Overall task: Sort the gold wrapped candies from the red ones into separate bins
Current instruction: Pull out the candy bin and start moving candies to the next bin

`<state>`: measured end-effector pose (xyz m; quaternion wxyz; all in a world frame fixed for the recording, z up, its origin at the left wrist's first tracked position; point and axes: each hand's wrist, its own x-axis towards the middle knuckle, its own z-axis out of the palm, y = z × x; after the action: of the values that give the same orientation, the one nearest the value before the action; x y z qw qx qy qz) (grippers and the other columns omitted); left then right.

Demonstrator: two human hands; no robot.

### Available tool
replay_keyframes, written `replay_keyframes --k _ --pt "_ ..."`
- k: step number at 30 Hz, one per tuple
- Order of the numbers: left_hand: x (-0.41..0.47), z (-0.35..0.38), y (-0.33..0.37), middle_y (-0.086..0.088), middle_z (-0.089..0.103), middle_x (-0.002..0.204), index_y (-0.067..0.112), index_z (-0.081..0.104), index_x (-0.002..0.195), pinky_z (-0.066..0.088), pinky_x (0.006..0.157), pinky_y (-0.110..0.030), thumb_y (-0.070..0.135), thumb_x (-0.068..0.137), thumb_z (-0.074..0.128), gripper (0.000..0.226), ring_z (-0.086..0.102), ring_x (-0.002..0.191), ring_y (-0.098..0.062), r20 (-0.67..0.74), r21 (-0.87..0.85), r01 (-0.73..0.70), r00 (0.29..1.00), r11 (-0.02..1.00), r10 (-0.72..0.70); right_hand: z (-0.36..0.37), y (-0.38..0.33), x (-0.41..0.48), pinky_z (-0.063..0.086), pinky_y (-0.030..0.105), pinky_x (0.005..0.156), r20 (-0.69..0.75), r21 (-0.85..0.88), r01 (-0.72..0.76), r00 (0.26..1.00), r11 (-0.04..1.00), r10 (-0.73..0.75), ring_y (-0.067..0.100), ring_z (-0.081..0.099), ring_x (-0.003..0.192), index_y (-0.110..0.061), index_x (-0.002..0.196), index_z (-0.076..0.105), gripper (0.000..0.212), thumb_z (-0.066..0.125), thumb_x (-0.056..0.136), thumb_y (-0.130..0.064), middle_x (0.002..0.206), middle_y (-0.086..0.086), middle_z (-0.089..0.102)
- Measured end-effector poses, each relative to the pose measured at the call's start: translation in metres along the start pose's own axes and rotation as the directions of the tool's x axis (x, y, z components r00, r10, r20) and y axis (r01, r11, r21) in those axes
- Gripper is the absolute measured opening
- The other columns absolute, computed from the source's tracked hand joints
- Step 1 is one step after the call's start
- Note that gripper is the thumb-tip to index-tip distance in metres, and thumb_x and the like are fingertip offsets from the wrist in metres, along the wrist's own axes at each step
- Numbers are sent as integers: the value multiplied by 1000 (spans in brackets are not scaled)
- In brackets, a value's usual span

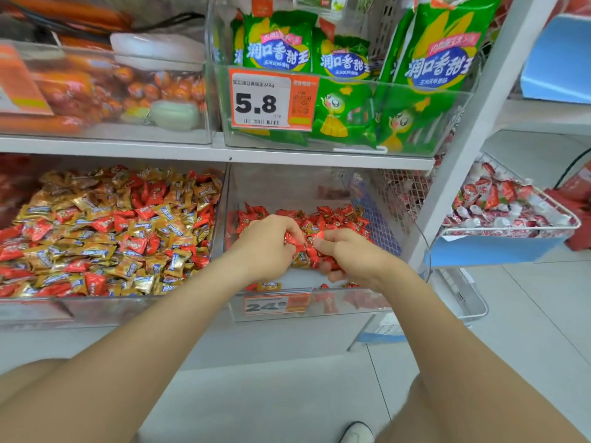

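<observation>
Two clear bins sit side by side on the lower shelf. The left bin [220, 219] holds a dense mix of gold candies [179, 231] and red candies [102, 223]. The right bin [307, 310] holds mostly red candies [339, 219], with a few gold ones, one [269, 286] near its front wall. Both hands are inside the right bin. My left hand [267, 243] holds red candies in its curled fingers. My right hand [347, 255] pinches a red candy [311, 239] between thumb and fingers, touching the left hand's candies.
An upper shelf [192, 150] overhangs the bins, carrying a clear box of green snack bags [345, 100] and a bin of orange items [105, 91]. A white upright [463, 155] stands right of the bins, with a wire basket of red-white candies [511, 206] beyond.
</observation>
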<state>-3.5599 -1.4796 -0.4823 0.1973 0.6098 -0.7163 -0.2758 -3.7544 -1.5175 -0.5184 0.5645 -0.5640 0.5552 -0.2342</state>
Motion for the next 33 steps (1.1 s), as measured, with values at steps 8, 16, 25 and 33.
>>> replay_keyframes --k 8,16,25,33 --pt "-28 -22 3 3 72 69 15 74 103 61 66 -25 21 99 72 7 72 61 -12 -117 -291 -6 993 957 -30 44 -32 -34 38 21 50 -107 350 318 948 881 -299 13 45 60 -11 92 63 26 49 113 -19 75 9 52" --pt "-58 -105 -72 2 67 91 26 70 112 45 69 -33 29 97 73 16 61 78 -16 -278 225 159 956 961 -93 121 -67 -19 41 25 67 -237 -417 581 673 699 -701 3 58 69 -25 126 67 22 55 108 -20 80 -19 67" --pt "-59 -121 -119 -15 43 142 20 32 150 43 99 -49 22 105 54 50 41 131 -40 -138 504 282 959 816 -246 160 -104 19 43 34 116 190 -627 617 713 475 -675 18 55 137 -29 149 59 44 58 106 -17 144 -1 64" --pt "-55 -57 -17 2 61 89 24 53 98 51 66 -41 37 98 49 14 63 89 -29 -353 476 -87 892 875 281 49 -59 -17 38 5 69 14 -711 454 773 537 -635 -4 60 69 -25 100 79 31 57 95 -4 74 -17 66"
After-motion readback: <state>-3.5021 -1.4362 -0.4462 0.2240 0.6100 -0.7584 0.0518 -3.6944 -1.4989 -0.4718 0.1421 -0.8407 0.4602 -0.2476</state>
